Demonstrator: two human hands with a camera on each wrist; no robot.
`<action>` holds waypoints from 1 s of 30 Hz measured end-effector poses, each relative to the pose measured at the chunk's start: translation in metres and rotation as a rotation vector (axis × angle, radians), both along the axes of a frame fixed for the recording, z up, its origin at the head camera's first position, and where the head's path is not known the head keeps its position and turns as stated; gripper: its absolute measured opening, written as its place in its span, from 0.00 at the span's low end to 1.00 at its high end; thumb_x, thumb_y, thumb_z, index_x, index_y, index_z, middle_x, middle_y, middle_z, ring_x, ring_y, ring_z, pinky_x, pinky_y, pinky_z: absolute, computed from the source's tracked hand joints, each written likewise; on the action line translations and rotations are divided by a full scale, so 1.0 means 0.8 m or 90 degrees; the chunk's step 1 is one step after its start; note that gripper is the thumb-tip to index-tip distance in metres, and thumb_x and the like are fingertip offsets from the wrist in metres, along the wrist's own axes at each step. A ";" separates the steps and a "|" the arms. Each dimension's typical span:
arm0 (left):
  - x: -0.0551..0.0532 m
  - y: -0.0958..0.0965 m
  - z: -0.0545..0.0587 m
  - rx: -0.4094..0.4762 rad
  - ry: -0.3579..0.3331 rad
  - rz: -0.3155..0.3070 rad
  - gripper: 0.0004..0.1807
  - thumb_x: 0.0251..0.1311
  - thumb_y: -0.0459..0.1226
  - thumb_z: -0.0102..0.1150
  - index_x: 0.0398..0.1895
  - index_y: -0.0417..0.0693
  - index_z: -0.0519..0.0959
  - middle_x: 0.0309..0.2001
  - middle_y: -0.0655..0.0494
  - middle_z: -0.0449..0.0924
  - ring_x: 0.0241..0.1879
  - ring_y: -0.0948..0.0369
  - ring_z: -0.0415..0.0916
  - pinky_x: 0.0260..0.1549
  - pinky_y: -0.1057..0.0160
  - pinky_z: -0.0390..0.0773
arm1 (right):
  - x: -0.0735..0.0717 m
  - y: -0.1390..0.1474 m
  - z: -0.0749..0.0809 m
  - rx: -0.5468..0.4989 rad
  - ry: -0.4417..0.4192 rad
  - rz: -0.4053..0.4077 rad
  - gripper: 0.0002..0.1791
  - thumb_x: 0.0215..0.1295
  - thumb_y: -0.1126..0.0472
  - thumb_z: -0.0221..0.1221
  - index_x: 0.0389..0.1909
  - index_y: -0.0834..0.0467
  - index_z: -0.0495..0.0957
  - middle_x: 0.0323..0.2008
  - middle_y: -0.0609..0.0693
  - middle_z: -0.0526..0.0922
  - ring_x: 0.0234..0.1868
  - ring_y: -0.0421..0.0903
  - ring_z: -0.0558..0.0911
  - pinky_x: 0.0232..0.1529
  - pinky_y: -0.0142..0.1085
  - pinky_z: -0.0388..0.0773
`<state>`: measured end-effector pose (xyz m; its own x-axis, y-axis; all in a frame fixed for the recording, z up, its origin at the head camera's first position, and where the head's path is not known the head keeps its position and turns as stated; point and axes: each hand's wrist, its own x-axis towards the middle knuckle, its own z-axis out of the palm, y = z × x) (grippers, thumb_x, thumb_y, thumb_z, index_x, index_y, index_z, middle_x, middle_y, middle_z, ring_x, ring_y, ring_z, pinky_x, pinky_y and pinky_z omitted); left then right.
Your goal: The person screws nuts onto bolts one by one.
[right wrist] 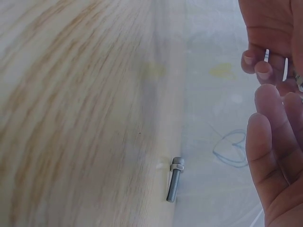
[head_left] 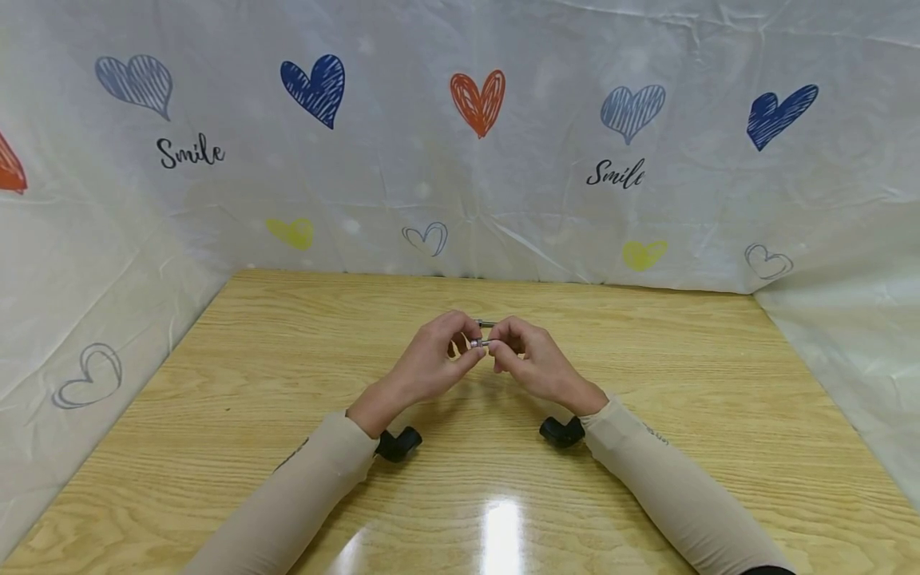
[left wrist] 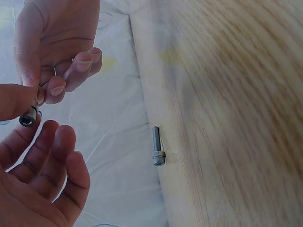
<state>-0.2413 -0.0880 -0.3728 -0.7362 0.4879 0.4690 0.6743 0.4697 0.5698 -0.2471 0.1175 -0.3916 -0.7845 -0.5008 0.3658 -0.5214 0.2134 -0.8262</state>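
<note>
My left hand (head_left: 431,363) pinches the head end of a small metal socket-head bolt (left wrist: 28,117) between thumb and fingers. The thumb and fingertips of my right hand (head_left: 537,366) grip the other end of that bolt, so both hands meet over the middle of the table. Fingers hide most of its shank. A second socket-head bolt (left wrist: 157,147) lies on the wood just beyond the hands, with a nut (right wrist: 177,167) on it close under the head. In the right wrist view the held bolt is mostly hidden at the right edge.
The wood-grain table (head_left: 302,343) stretches out on both sides of the hands. A white cloth (head_left: 474,184) printed with hearts hangs behind it and along both sides. Dark wrist camera mounts (head_left: 398,444) sit under the beige sleeves (head_left: 316,487).
</note>
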 end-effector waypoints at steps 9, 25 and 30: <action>0.001 0.000 0.001 -0.018 -0.034 0.002 0.04 0.69 0.40 0.53 0.37 0.51 0.76 0.35 0.60 0.73 0.32 0.64 0.70 0.31 0.64 0.74 | -0.001 -0.001 0.001 0.000 0.007 -0.001 0.09 0.74 0.55 0.50 0.41 0.56 0.73 0.30 0.54 0.78 0.28 0.57 0.80 0.26 0.37 0.75; 0.000 -0.001 0.002 -0.012 -0.033 0.019 0.04 0.62 0.36 0.62 0.37 0.50 0.76 0.37 0.59 0.75 0.31 0.62 0.72 0.30 0.63 0.74 | 0.000 -0.001 0.002 0.005 -0.017 -0.023 0.06 0.73 0.62 0.51 0.43 0.60 0.74 0.32 0.60 0.78 0.29 0.59 0.80 0.25 0.34 0.71; 0.000 -0.003 0.001 -0.019 -0.026 0.026 0.03 0.62 0.35 0.61 0.35 0.50 0.76 0.37 0.58 0.75 0.31 0.63 0.72 0.30 0.64 0.74 | -0.001 0.000 0.002 0.016 -0.016 -0.015 0.05 0.73 0.61 0.52 0.42 0.57 0.74 0.32 0.60 0.79 0.30 0.59 0.80 0.25 0.34 0.73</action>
